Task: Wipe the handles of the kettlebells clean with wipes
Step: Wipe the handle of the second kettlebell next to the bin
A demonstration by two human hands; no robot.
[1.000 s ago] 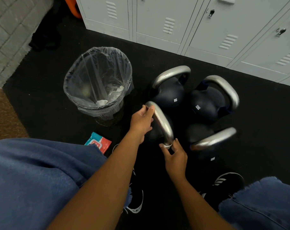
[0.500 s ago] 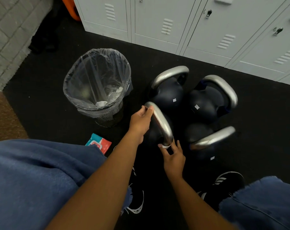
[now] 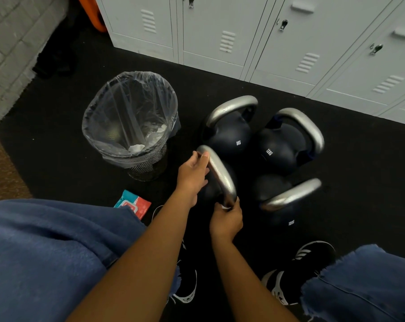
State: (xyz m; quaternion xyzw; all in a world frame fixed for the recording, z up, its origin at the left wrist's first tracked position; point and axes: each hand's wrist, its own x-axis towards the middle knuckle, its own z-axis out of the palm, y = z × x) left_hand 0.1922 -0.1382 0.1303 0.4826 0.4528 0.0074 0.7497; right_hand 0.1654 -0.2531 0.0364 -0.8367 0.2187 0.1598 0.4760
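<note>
Several dark kettlebells with silver handles stand together on the black floor. My left hand (image 3: 193, 174) grips the far end of the nearest kettlebell's handle (image 3: 218, 173). My right hand (image 3: 225, 220) is curled round the near end of that handle, pressing a white wipe (image 3: 225, 207) against it; only a sliver of the wipe shows. Behind stand the 8 kg kettlebell (image 3: 229, 135) and a 12 kg kettlebell (image 3: 282, 149). Another kettlebell (image 3: 287, 196) sits to the right.
A mesh bin (image 3: 129, 126) lined with clear plastic holds used wipes, left of the kettlebells. A teal and red wipes pack (image 3: 133, 203) lies by my left knee. Grey lockers (image 3: 266, 36) line the far side. My shoes (image 3: 299, 270) are below.
My right hand has closed round the near end of the handle with the wipe, its fingers less spread than before. The left hand keeps its hold at the far end.
</note>
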